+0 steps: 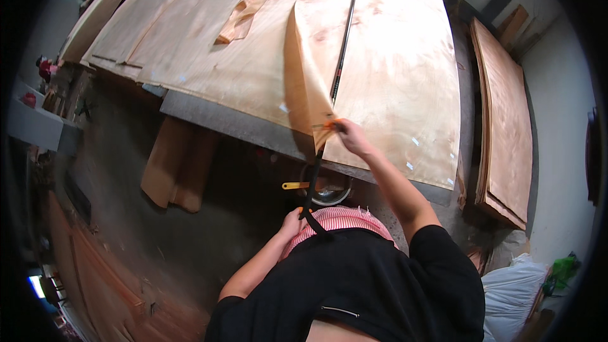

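A long, thin dark rod (344,47) runs from the far edge of a pale wood veneer sheet (399,76) down toward my waist. My left hand (293,223) is closed around its near end, low in front of my body. At the sheets' near edge, my right hand (351,137) pinches the narrow lifted corner of a veneer flap (305,79). The flap curls up beside the rod and tapers toward my fingers. Orange patches show at the fingertips of both hands; what they are I cannot make out. My right fingers partly hide the flap's tip.
A loose veneer scrap (246,14) lies on the left sheets. At right stands another veneer stack (503,120). Beneath the near edge are a round metal-rimmed vessel (332,199), a yellow handle (294,185) and brown boards (177,164). A white sack (516,291) sits lower right.
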`<state>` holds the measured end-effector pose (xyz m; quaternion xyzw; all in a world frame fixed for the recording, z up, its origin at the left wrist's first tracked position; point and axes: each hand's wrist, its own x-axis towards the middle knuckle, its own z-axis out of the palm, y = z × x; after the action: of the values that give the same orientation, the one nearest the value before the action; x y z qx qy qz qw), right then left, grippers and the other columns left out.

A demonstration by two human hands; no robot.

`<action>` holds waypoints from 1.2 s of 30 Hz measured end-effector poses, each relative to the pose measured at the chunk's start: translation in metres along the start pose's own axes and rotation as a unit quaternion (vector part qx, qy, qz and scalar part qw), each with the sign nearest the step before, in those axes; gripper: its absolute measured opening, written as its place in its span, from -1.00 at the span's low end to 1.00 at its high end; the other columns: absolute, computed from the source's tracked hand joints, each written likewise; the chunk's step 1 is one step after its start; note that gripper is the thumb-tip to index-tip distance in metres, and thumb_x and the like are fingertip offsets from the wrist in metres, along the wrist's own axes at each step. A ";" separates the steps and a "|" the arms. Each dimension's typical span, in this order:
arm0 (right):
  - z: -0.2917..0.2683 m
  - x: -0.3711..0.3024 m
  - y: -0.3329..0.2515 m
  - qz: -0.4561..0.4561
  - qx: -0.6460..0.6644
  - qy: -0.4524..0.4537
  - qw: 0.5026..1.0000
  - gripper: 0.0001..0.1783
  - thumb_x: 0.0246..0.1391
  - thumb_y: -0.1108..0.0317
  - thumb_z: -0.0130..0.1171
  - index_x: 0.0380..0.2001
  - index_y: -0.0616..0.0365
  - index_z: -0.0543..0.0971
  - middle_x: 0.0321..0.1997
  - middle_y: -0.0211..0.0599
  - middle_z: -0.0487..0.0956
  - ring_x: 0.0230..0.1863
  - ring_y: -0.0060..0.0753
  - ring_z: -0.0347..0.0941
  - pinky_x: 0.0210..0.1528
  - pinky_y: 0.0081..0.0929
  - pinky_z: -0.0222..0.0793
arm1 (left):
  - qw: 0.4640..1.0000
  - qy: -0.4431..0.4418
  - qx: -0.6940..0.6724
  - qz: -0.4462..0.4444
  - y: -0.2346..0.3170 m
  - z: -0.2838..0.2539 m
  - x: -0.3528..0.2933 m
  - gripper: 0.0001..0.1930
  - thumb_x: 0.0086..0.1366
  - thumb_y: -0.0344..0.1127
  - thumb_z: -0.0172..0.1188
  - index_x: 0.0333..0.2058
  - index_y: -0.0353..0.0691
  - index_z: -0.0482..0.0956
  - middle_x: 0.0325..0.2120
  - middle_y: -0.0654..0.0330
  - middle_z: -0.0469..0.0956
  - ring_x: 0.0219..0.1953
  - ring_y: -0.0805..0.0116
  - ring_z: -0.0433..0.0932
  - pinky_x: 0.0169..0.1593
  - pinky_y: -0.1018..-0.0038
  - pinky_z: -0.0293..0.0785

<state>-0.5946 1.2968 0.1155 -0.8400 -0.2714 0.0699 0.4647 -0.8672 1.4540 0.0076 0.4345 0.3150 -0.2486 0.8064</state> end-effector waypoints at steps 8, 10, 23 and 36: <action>-0.157 -0.132 0.124 0.306 0.207 0.181 0.911 -0.80 0.06 0.45 -0.09 -0.33 0.12 0.54 -0.64 -0.51 0.42 -0.66 -0.67 0.28 -0.60 -0.64 0.22 | 0.981 -0.038 0.181 0.051 -0.012 0.131 0.048 -0.77 0.18 -0.27 0.03 -0.30 -0.34 0.40 -0.56 0.20 0.48 -0.52 0.52 0.42 -0.41 0.62 0.34; -0.166 -0.166 0.161 0.299 0.204 0.228 0.904 -0.82 0.06 0.39 -0.07 -0.34 0.06 0.54 -0.77 -0.61 0.27 -0.80 -0.75 0.09 -0.77 -0.67 0.02 | 0.993 -0.022 0.119 0.009 -0.011 0.160 0.048 -0.78 0.21 -0.30 -0.01 -0.25 -0.33 0.37 -0.54 0.16 0.49 -0.52 0.53 0.43 -0.42 0.61 0.37; -0.148 -0.232 0.148 0.364 0.229 0.130 0.893 -0.76 0.11 0.32 -0.10 -0.21 0.12 0.48 -0.67 -0.43 0.46 -0.67 -0.65 0.31 -0.57 -0.63 0.23 | 0.987 0.030 0.152 0.039 0.026 0.187 0.031 -0.81 0.20 -0.25 0.03 -0.29 -0.24 0.37 -0.51 0.19 0.51 -0.56 0.57 0.39 -0.45 0.63 0.36; -0.109 -0.169 0.065 0.307 0.205 0.184 0.911 -0.53 -0.17 0.21 0.20 -0.20 0.27 0.39 -0.50 -0.37 0.48 -0.52 -0.55 0.36 -0.44 -0.59 0.29 | 0.815 -0.190 0.513 0.191 0.035 0.269 0.007 -0.25 0.08 -0.05 0.13 0.09 -0.43 0.05 -0.38 0.03 0.48 -0.35 0.35 0.51 -0.27 0.51 0.41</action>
<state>-0.6715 1.1003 0.0998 -0.7663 0.1110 0.1073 0.6237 -0.7597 1.2402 0.1355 0.7803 -0.1069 -0.2931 0.5421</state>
